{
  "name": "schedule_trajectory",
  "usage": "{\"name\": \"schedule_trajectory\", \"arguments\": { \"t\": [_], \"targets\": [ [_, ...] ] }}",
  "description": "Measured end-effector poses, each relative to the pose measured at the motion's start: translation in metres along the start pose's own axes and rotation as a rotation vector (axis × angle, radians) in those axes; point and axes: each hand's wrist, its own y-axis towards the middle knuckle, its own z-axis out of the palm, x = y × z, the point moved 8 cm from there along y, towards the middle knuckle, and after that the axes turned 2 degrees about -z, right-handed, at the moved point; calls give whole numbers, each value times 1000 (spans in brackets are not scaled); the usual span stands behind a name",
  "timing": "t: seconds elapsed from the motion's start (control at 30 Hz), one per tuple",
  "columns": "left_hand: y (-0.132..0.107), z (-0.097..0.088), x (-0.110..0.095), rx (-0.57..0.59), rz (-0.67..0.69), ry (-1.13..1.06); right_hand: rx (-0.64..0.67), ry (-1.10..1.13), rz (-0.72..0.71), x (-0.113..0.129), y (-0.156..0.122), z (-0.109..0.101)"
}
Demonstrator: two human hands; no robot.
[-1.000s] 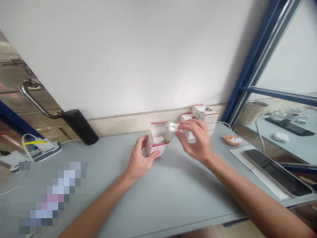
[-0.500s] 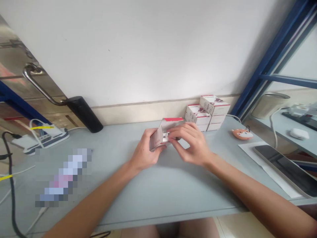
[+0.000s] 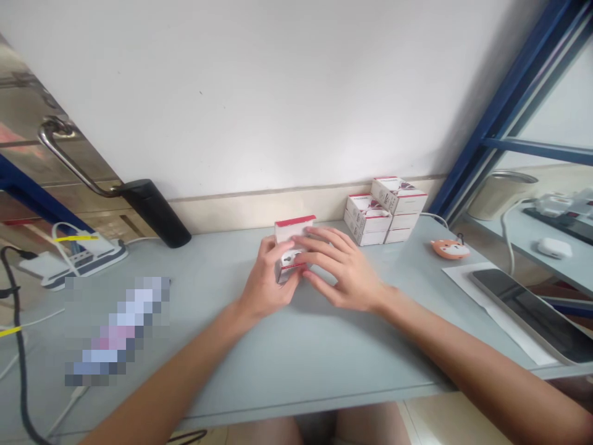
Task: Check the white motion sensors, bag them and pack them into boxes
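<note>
My left hand (image 3: pixel 271 281) is wrapped around a small white and red cardboard box (image 3: pixel 295 230) above the desk. Its red-edged flap stands up at the back, and inside the opening lies something white with dark parts that I cannot make out. At the box's right side is my right hand (image 3: pixel 345 266), its fingers spread and their tips at the opening and front edge. Those fingers cover part of the contents.
Several similar white and red boxes (image 3: pixel 386 213) are stacked against the wall. An orange animal-shaped item (image 3: pixel 450 249) and a phone (image 3: pixel 532 309) on white paper lie to the right. On the left are a black cylinder (image 3: pixel 155 213), a power strip (image 3: pixel 83 266) and cables.
The box has turned so that its opening faces me more, and it has shifted slightly left. My right hand's fingers have gone from bunched at the opening to spread.
</note>
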Motion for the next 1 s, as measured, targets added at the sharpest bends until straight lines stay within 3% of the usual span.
{"name": "schedule_trajectory", "arguments": {
  "t": [0.13,0.27,0.37,0.47,0.6,0.7,0.8,0.87,1.0],
  "targets": [
    [1,-3,1,-10,-31,-7,-223,-138,48,-34,-8,-25],
    [-5,-3,9,-24,-84,-19,-373,-389,400,-102,-29,-61],
    [-7,-4,9,-39,-71,-23,-227,-529,580,-137,-39,-71],
    [-5,-7,5,-72,-38,-28,-66,-605,668,-152,-46,-71],
    [-1,-8,-2,-65,-29,-30,89,-618,733,-161,-56,-61],
    [0,-8,-5,-65,-25,-34,114,-571,766,-168,-63,-56],
    [-1,-7,-3,-53,-60,-33,-9,-487,747,-165,-58,-60],
    [-2,-4,0,-22,-96,-24,-137,-380,692,-151,-47,-63],
    [-4,-2,5,4,-161,18,-350,-163,411,-88,-19,-61]
  ]
}}
